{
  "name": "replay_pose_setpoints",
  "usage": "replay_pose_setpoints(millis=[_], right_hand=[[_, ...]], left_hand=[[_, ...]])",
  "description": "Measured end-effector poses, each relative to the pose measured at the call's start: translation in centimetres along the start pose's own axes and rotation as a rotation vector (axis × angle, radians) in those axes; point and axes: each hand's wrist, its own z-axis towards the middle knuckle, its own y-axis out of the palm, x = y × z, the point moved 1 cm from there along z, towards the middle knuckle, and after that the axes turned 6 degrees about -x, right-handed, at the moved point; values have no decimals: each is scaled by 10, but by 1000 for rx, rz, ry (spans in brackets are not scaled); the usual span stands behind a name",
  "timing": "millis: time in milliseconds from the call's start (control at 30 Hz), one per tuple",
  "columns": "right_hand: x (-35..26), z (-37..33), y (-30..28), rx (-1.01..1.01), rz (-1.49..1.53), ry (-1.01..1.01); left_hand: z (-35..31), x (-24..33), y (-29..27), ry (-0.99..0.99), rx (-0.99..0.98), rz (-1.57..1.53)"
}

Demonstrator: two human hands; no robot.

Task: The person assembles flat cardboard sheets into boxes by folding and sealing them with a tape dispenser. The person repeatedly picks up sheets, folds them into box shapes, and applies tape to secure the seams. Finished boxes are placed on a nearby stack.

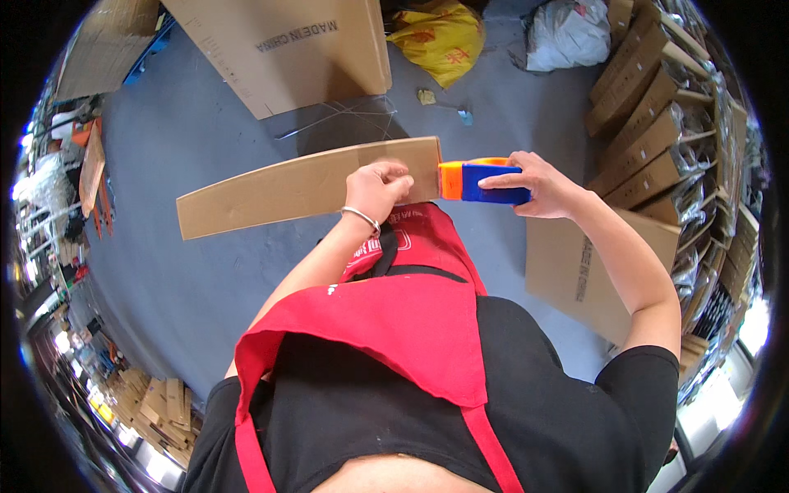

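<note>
The fingertips of the left hand (376, 194) are blurred, and whether anything is pinched by its loosely curled fingers cannot be told. The dispenser (485, 194), blue and orange, is gripped in the right hand (549, 186), by which its right end is partly covered. What the box (279, 187) is carried by cannot be made out.

The box is set lengthwise beyond the body, mostly to the left of the left hand, by which part of its near long edge is hidden. The dispenser's orange head is brought up to the box's right end; contact cannot be confirmed.

On the floor (164, 271), the large carton (288, 57) is cut off by the view's top edge. Farther right, 2 bags are seen: 1 yellow (440, 43), 1 white (567, 37).
</note>
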Motion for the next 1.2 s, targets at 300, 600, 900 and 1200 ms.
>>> replay_pose_setpoints(millis=[300, 600, 900, 1200], right_hand=[[27, 13, 2, -40, 81, -149], [44, -10, 28, 33, -368, 56], [49, 48, 133, -62, -377, 674], [-142, -14, 248, 1179, 546, 913]], left_hand=[[13, -8, -7, 685, 396, 1070], [29, -6, 15, 1187, -22, 1437], [56, 48, 59, 986, -916, 1633], [66, 45, 58, 1437, -835, 1447]])
